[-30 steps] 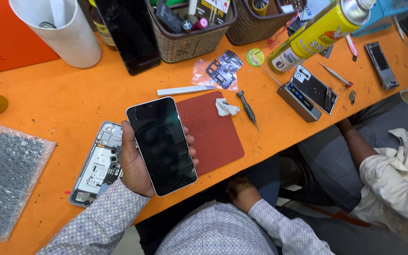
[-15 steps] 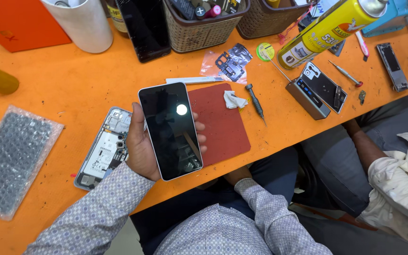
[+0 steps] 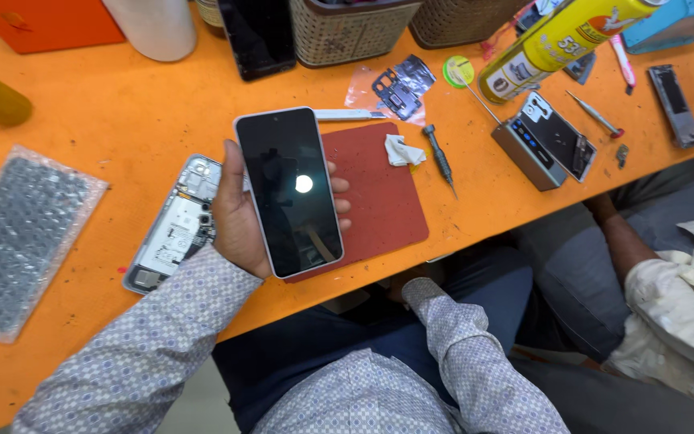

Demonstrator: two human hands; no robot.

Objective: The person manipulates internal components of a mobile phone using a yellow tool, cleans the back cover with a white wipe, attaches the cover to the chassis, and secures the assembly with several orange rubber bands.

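Your left hand [image 3: 238,217] cradles the phone [image 3: 289,191] screen-up over the red mat [image 3: 383,193], fingers [image 3: 339,205] wrapped round its edges for inspection; your right hand stays hidden below the tabletop [image 3: 106,120].

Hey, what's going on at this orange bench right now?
A person holds a phone screen-up in the left hand, above a red mat on the orange table. The screen is dark, with a light glaring on it. The right hand is out of sight below the table edge. An opened phone body lies just left of the hand, a screwdriver right of the mat. Another person sits at the right.
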